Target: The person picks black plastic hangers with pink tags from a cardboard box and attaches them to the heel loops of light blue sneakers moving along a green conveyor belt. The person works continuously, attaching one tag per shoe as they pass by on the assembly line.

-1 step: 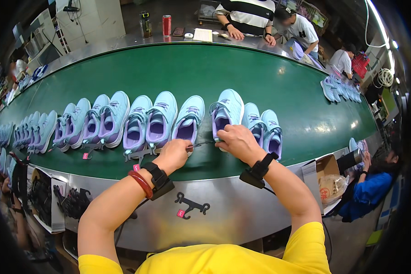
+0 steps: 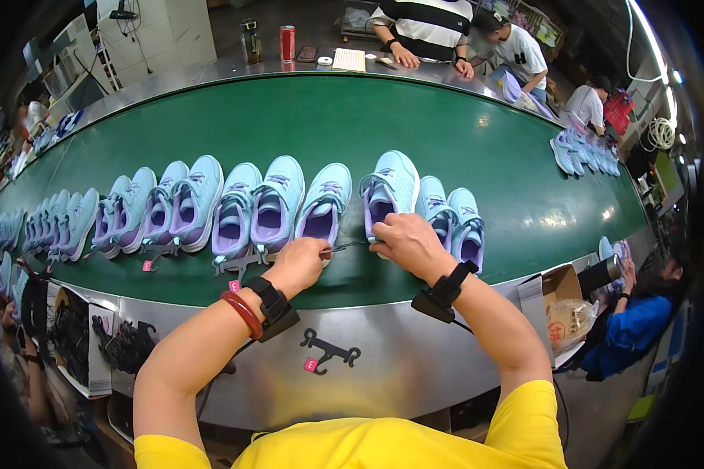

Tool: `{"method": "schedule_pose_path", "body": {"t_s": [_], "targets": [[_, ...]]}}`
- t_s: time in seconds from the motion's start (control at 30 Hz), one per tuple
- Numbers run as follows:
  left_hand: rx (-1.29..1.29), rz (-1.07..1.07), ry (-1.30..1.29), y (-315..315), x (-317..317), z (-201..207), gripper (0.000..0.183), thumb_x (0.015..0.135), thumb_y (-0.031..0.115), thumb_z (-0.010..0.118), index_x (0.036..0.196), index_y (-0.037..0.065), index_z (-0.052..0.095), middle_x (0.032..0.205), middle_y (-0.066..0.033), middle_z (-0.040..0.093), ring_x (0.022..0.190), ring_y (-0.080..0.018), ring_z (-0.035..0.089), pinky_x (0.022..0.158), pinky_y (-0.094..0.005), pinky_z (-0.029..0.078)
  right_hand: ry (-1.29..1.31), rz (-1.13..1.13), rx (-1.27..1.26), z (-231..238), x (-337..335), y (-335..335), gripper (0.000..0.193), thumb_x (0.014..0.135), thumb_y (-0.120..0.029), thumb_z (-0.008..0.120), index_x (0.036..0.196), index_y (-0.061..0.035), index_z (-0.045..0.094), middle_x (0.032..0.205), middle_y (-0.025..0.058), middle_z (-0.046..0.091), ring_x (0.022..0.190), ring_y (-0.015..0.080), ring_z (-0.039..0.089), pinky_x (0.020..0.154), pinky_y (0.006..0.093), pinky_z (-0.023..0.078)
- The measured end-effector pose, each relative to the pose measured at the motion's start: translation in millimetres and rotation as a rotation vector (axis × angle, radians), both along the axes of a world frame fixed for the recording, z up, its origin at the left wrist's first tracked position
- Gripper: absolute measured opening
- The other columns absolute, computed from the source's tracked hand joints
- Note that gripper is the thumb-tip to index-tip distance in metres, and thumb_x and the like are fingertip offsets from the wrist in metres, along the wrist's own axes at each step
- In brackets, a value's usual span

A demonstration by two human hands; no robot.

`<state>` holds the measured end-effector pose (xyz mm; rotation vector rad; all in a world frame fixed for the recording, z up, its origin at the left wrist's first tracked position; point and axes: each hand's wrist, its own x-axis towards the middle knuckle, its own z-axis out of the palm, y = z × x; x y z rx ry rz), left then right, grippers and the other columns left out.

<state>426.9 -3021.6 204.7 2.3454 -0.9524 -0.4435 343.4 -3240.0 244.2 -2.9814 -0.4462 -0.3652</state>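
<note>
My left hand is closed on a thin black plastic shoe hanger, seen nearly edge-on, at the heel of a light blue shoe with purple lining. To its right, my right hand pinches the heel of another light blue shoe, where the hanger's other end meets it. My fingers hide how hanger and heel join. Flat on the metal ledge in front of me lies a loose black hanger with a pink tag.
Several matching shoes line the green belt to the left, some joined by hangers. Two more shoes stand close by my right hand. An open carton is at right, a box of black hangers at left. People work opposite.
</note>
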Motion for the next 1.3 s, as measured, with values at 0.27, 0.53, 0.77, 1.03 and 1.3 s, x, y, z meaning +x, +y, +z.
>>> {"method": "schedule_pose_path", "body": {"t_s": [0.27, 0.53, 0.77, 1.03, 1.3], "targets": [[-0.199, -0.161, -0.121, 1.0, -8.8, -0.3, 0.015, 0.080, 0.007, 0.056, 0.090, 0.011, 0.065, 0.087, -0.0151, 0.059, 0.085, -0.0388, 0.058, 0.071, -0.0462, 0.045, 0.035, -0.022, -0.142, -22.3, 15.7, 8.4, 0.020, 0.075, -0.025, 0.070, 0.080, -0.0081, 0.062, 0.073, 0.0105, 0.059, 0.069, 0.0297, 0.062, 0.062, 0.0413, 0.048], [0.020, 0.003, 0.052, -8.7, -21.6, 6.6, 0.018, 0.077, 0.000, 0.050, 0.088, 0.003, 0.063, 0.082, -0.0189, 0.064, 0.080, -0.0384, 0.061, 0.069, -0.0412, 0.046, 0.022, -0.014, -0.063, -19.3, 0.3, -4.0, 0.021, 0.075, -0.026, 0.071, 0.082, -0.0085, 0.062, 0.074, 0.0100, 0.058, 0.070, 0.0293, 0.061, 0.062, 0.0407, 0.048], [0.010, 0.011, 0.010, -9.1, -25.3, -1.3, 0.017, 0.076, -0.001, 0.051, 0.087, 0.004, 0.064, 0.082, -0.0164, 0.066, 0.080, -0.0361, 0.063, 0.070, -0.0401, 0.047, 0.010, 0.014, -0.082, 4.9, -21.6, -4.2, 0.022, 0.074, -0.026, 0.071, 0.083, -0.0092, 0.060, 0.074, 0.0082, 0.056, 0.072, 0.0285, 0.059, 0.063, 0.0404, 0.046], [-0.238, -0.055, -0.177, -6.7, -22.2, -4.8, 0.019, 0.075, -0.003, 0.053, 0.091, 0.001, 0.061, 0.091, -0.0177, 0.061, 0.086, -0.0386, 0.059, 0.073, -0.0401, 0.046, -0.012, -0.016, -0.038, -19.5, -2.2, 6.4, 0.014, 0.074, -0.015, 0.067, 0.085, -0.0092, 0.061, 0.076, 0.0100, 0.059, 0.073, 0.0306, 0.061, 0.063, 0.0410, 0.048], [-0.045, -0.157, -0.208, -7.0, -18.3, -30.1, 0.043, 0.076, -0.007, 0.048, 0.115, 0.008, 0.059, 0.137, -0.0230, 0.039, 0.112, -0.0402, 0.054, 0.091, -0.0407, 0.047, -0.030, -0.126, 0.386, -64.4, -4.3, -2.3, 0.041, 0.073, 0.001, 0.061, 0.113, -0.0038, 0.051, 0.110, 0.0186, 0.050, 0.092, 0.0380, 0.058, 0.077, 0.0423, 0.049]]}}
